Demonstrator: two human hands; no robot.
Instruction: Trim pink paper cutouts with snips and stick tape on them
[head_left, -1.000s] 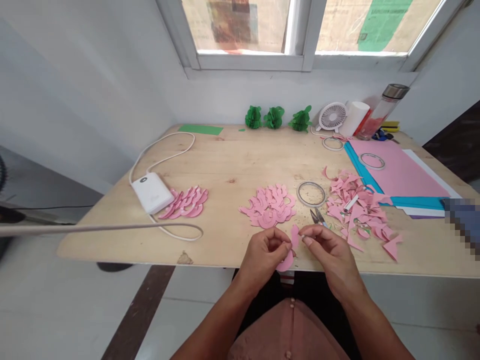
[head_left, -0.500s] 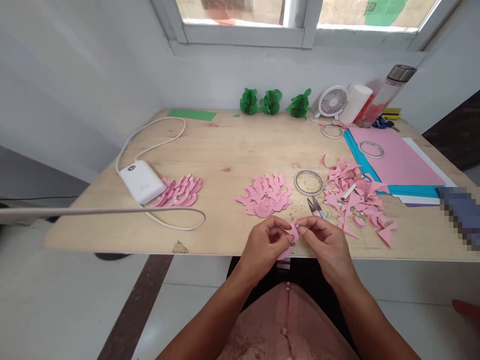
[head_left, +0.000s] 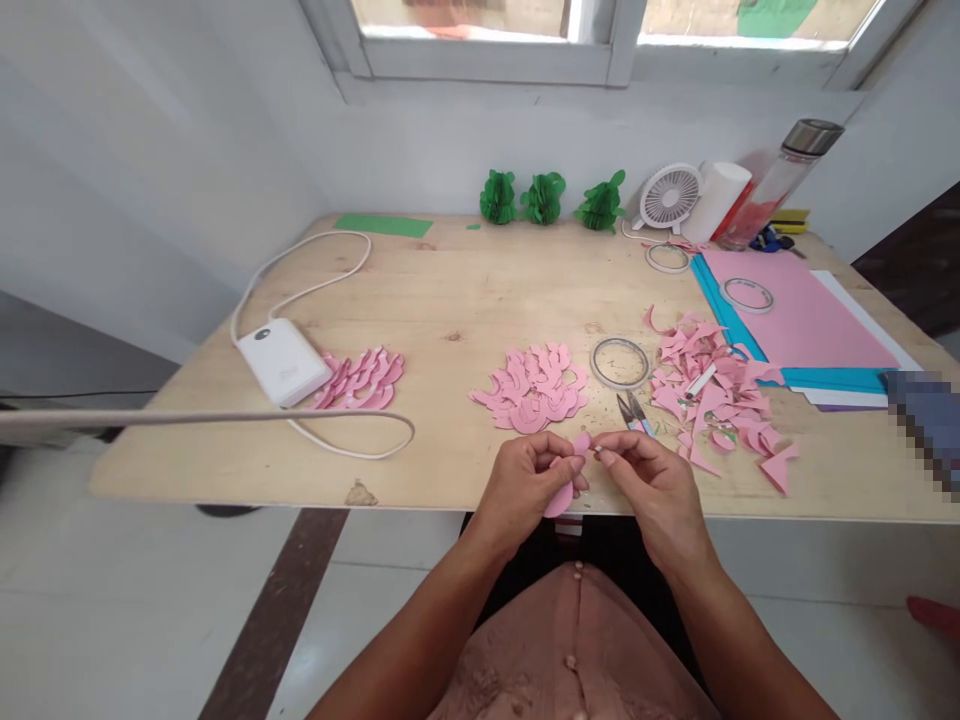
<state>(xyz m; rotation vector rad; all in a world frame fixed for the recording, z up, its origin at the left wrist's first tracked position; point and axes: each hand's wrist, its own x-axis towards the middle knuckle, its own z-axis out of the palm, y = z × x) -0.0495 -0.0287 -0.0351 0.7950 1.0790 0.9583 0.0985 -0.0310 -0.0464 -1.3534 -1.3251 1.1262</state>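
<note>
Close to the table's front edge, my left hand (head_left: 525, 487) is closed on a curved pink paper cutout (head_left: 559, 501), whose rounded ends show above and below the fingers. My right hand (head_left: 654, 487) pinches just to the right of it, with a tiny whitish bit at the fingertips that is too small to name. Beyond my hands lies a pile of pink paper cutouts (head_left: 534, 385). Small scissors (head_left: 634, 411) rest in front of a roll of narrow tape (head_left: 619, 363). Pink paper scraps (head_left: 712, 385) are heaped to the right.
A white power bank (head_left: 283, 362) with a looping cable sits at left, touching more pink cutouts (head_left: 367, 380). Green paper figures (head_left: 544, 199), a small fan (head_left: 671, 197) and a bottle (head_left: 780, 185) line the back. Coloured sheets (head_left: 817, 320) lie at right.
The pink cutout has turned in my left hand, with its rounded end now pointing up. My right fingertips have drawn slightly away from it.
</note>
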